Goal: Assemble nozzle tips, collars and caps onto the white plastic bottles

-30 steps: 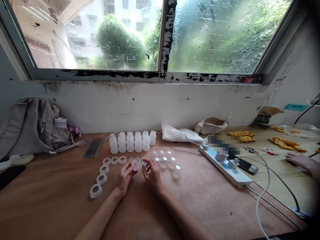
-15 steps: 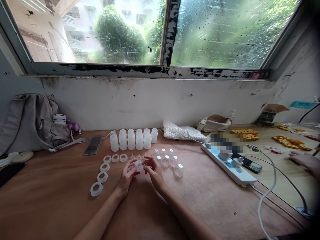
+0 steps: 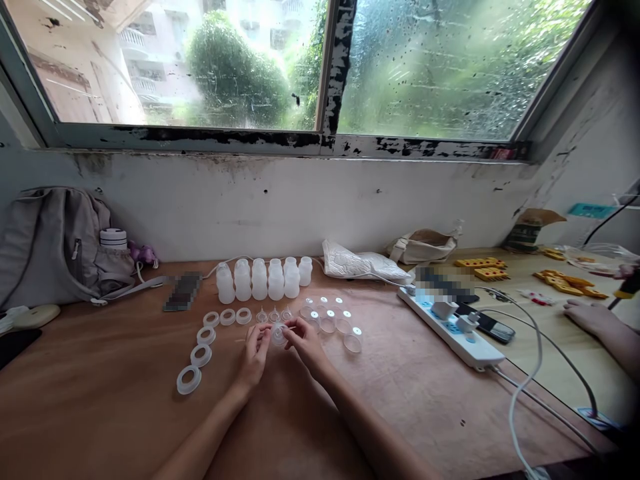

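Observation:
Between my two hands, just above the brown tabletop, is a translucent bottle collar [image 3: 279,335], its round face turned up, apparently with a nipple in its middle. My left hand [image 3: 254,357] pinches its left side. The fingers of my right hand [image 3: 305,341] close on its right edge. Right behind them stand a few clear bottle nipples [image 3: 275,315] with pointed tips. Several loose collar rings [image 3: 201,355] form a bent row on the left. Clear domed caps [image 3: 353,342] with white discs lie to the right. White bottles [image 3: 259,280] stand upright at the back.
A white power strip [image 3: 450,328] with plugs and cables lies to the right, beside a dark phone [image 3: 493,327]. A grey backpack [image 3: 55,247] rests at left. Beyond the strip, another person's hand [image 3: 593,317] is near yellow parts [image 3: 570,283]; a screwdriver [image 3: 627,287] shows there.
The collar has turned so its round face shows more plainly, and my right fingers have come down closer around it. The view has shifted slightly; the co-worker's screwdriver is more visible.

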`<state>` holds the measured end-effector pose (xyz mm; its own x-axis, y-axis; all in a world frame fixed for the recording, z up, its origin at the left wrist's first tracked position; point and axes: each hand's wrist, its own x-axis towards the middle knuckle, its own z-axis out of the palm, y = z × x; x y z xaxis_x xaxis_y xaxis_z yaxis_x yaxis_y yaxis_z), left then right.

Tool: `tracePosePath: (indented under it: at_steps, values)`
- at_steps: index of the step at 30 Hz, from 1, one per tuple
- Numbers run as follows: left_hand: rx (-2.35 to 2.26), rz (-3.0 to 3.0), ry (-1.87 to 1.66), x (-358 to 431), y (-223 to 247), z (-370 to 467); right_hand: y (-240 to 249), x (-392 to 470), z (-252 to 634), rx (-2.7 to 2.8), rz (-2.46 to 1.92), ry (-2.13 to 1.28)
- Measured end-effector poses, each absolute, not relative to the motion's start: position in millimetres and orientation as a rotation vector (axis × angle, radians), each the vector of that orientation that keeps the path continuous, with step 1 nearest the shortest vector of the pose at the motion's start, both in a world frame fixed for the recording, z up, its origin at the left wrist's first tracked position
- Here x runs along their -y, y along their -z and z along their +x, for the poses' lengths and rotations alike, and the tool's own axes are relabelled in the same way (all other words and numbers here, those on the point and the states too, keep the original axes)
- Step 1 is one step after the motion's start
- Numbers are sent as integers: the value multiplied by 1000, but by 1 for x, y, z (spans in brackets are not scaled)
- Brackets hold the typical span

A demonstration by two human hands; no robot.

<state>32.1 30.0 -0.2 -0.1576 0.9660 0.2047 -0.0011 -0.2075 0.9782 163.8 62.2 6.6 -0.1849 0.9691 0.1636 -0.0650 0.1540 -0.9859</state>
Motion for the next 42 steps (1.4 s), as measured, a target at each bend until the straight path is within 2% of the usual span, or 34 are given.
tracePosePath:
  at_steps: [10,32,42]
  values:
    - [-1332,1455,-1398,-24,-4,30,-7,-55,157,1357,-812,-1352]
    - [-1435,1557,-1419,-23,1,33,0,-48,152,1631,-974,-1046]
    - [-1330,1437,-1388,-23,-4,32,-3,-50,158,1679,-1035,-934]
